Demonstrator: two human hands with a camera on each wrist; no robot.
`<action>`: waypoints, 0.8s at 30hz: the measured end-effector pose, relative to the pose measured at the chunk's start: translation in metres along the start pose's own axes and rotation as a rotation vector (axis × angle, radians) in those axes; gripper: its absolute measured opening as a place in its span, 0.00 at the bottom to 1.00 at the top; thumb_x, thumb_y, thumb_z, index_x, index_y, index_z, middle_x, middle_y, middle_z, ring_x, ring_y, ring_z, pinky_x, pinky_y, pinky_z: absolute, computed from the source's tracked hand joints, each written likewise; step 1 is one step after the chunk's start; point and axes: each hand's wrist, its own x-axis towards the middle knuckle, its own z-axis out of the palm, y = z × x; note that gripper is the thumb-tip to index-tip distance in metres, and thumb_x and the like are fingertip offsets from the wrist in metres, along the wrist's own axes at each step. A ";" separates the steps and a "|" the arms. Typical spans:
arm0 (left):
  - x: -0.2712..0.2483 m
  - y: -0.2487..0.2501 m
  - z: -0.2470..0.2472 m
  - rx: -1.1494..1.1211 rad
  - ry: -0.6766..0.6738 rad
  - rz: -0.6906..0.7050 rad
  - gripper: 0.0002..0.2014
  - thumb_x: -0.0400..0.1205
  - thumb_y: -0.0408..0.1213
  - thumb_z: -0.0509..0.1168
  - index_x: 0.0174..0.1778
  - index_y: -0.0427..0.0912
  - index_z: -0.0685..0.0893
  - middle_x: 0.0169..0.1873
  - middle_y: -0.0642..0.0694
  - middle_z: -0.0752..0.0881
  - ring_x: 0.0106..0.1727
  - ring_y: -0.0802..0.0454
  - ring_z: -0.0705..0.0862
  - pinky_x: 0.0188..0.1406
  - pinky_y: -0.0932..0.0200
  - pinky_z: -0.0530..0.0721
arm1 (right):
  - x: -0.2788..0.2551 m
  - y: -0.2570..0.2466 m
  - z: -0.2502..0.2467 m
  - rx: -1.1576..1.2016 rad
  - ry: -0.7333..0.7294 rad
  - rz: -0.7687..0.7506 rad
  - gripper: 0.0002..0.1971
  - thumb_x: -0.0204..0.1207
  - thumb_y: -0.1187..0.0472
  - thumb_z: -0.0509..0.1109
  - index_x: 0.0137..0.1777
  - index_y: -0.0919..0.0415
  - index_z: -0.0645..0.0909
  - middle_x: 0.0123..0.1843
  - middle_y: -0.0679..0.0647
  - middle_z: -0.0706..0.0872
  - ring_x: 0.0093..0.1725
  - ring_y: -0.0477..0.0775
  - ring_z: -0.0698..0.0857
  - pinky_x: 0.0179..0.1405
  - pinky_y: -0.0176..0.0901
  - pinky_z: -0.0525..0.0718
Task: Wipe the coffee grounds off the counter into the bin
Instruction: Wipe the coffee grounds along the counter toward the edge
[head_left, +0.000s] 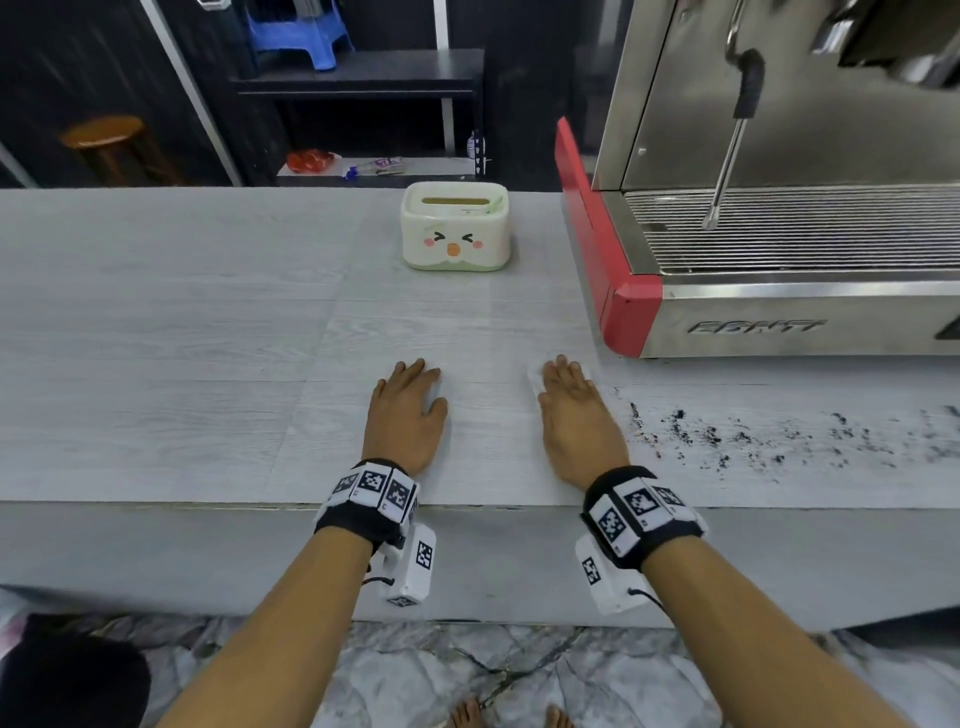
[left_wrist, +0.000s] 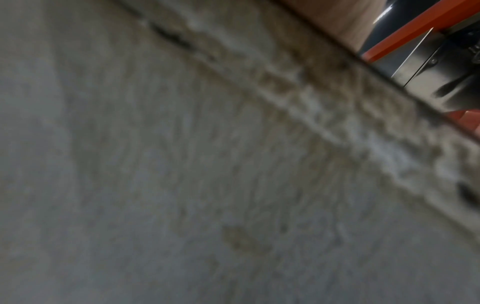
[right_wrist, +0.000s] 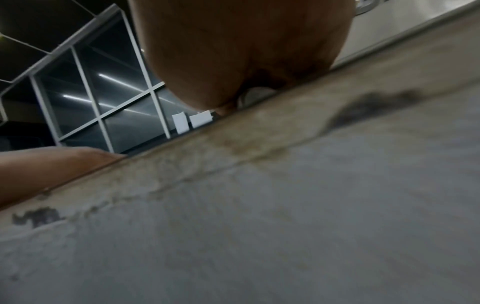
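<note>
Dark coffee grounds (head_left: 696, 434) lie scattered on the pale wood-grain counter (head_left: 182, 338), in a band running right from my right hand. My right hand (head_left: 563, 384) lies flat with straight fingers on a white tissue (head_left: 534, 376), whose edges show beside the fingers. A hand's width to the left, my left hand (head_left: 415, 382) rests flat and open on the bare counter, holding nothing. The right wrist view shows the heel of my right hand (right_wrist: 241, 51) above the counter's front face (right_wrist: 259, 226). The left wrist view shows only that blurred front face (left_wrist: 182, 185).
A cream tissue box (head_left: 455, 228) with a cartoon face stands at the counter's back. A steel and red espresso machine (head_left: 779, 312) with a steam wand (head_left: 727, 156) fills the right rear. A dark round object (head_left: 67, 680) sits on the floor at lower left.
</note>
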 end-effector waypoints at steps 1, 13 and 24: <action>0.001 0.002 0.001 -0.005 -0.002 0.000 0.23 0.85 0.39 0.57 0.77 0.45 0.69 0.81 0.46 0.63 0.84 0.48 0.55 0.84 0.50 0.47 | 0.005 -0.008 0.002 -0.006 -0.028 -0.027 0.26 0.84 0.66 0.48 0.82 0.68 0.52 0.85 0.64 0.52 0.84 0.61 0.52 0.84 0.52 0.51; 0.001 0.002 0.006 0.062 0.030 0.021 0.23 0.84 0.39 0.57 0.77 0.46 0.70 0.81 0.47 0.65 0.83 0.48 0.57 0.83 0.51 0.49 | 0.035 -0.028 0.015 -0.070 -0.220 -0.034 0.26 0.84 0.64 0.47 0.82 0.68 0.49 0.85 0.63 0.49 0.85 0.62 0.48 0.84 0.53 0.47; -0.001 0.002 0.006 0.045 0.028 0.020 0.22 0.84 0.39 0.57 0.77 0.46 0.70 0.81 0.47 0.65 0.83 0.48 0.58 0.83 0.52 0.48 | 0.019 0.027 -0.004 -0.135 -0.210 0.026 0.29 0.80 0.70 0.51 0.82 0.69 0.52 0.85 0.65 0.51 0.84 0.63 0.50 0.83 0.57 0.53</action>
